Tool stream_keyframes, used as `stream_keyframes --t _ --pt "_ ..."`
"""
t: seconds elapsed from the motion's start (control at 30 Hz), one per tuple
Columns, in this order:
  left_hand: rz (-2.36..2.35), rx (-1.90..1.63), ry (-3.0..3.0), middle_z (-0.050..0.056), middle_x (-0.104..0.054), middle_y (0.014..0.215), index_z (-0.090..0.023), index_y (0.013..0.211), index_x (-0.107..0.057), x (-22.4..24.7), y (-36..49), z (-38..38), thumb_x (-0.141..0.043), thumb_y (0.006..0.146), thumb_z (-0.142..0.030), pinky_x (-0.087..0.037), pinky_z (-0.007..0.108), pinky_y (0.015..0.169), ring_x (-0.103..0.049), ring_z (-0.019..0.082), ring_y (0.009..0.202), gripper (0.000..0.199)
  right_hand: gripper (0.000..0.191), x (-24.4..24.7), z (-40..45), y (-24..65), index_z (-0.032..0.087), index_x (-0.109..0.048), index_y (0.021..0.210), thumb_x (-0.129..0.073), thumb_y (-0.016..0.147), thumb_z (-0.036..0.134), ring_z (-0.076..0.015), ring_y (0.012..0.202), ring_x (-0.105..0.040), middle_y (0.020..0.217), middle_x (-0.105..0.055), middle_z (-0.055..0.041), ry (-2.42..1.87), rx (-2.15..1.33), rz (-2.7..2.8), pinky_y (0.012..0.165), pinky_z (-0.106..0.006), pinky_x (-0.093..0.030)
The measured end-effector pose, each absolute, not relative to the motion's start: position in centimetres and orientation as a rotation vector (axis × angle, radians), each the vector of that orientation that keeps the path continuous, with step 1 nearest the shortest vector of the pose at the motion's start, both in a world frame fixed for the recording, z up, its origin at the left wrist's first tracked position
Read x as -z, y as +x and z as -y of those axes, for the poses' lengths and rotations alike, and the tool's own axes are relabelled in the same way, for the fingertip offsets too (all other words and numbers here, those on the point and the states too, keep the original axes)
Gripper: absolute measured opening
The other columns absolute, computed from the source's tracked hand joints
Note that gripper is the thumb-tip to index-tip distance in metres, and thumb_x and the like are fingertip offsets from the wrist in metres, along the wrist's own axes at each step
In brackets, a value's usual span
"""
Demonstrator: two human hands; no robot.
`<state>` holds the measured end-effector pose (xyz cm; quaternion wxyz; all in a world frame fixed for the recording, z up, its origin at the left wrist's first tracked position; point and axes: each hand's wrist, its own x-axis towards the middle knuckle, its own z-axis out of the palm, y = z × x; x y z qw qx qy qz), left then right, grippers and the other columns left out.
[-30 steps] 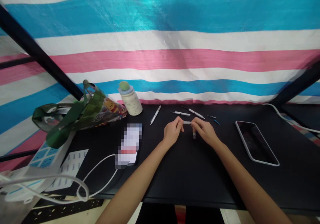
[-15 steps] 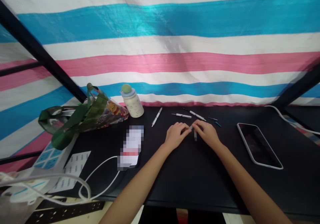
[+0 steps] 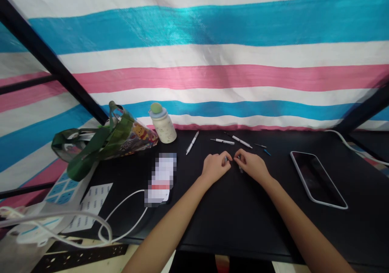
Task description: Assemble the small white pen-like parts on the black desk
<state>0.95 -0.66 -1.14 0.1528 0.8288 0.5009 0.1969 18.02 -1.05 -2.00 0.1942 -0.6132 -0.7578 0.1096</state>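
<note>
My left hand (image 3: 215,167) and my right hand (image 3: 252,166) sit close together on the black desk (image 3: 273,228), fingertips nearly meeting. My left fingers pinch a small grey-white pen part (image 3: 225,160), mostly hidden. My right fingers hold a second slim pen part (image 3: 240,166), with only a short stretch showing. Beyond my hands lie several white pens: one (image 3: 192,142) tilted at the left, two more (image 3: 222,141) (image 3: 242,141) close together. To their right are a thin dark rod (image 3: 260,145) and a small blue piece (image 3: 267,152).
A smartphone (image 3: 317,179) lies at the right. On the left stand a cream bottle with a green lid (image 3: 162,125) and a green-handled printed bag (image 3: 121,137). A pixelated object (image 3: 160,179) lies near a white cable (image 3: 124,212). A striped tarp (image 3: 194,78) hangs behind.
My hands have drawn closer together, and the pen parts between them are now mostly hidden in my fingers. The whole view has shifted slightly as my head moved.
</note>
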Motion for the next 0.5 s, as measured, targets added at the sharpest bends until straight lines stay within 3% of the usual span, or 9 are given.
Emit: stream_keyframes --t 0.33,0.5 --pt "-1.478 -0.486 2.421 -0.004 -0.053 0.06 -0.026 0.09 -0.061 1.08 1.05 0.84 -0.044 0.082 -0.023 -0.037 0.027 0.073 -0.055 0.015 0.069 0.018 0.016 2.02 0.98 17.98 0.022 -0.055 0.09 -0.042 0.081 0.028 -0.0121 0.054 -0.051 0.058 -0.054 0.0038 -1.714 -0.369 2.104 0.052 -0.022 -0.028" --pt "-1.463 -0.669 2.234 -0.006 -0.052 0.056 -0.028 0.089 -0.061 0.95 0.79 0.69 -0.041 0.085 -0.026 -0.035 0.023 0.06 -0.053 0.012 0.059 0.021 0.023 2.56 0.49 18.5 0.023 -0.055 0.097 -0.038 0.083 0.03 -0.0124 0.053 -0.049 0.058 -0.052 0.0042 -1.59 -0.564 1.946 0.052 -0.023 -0.033"
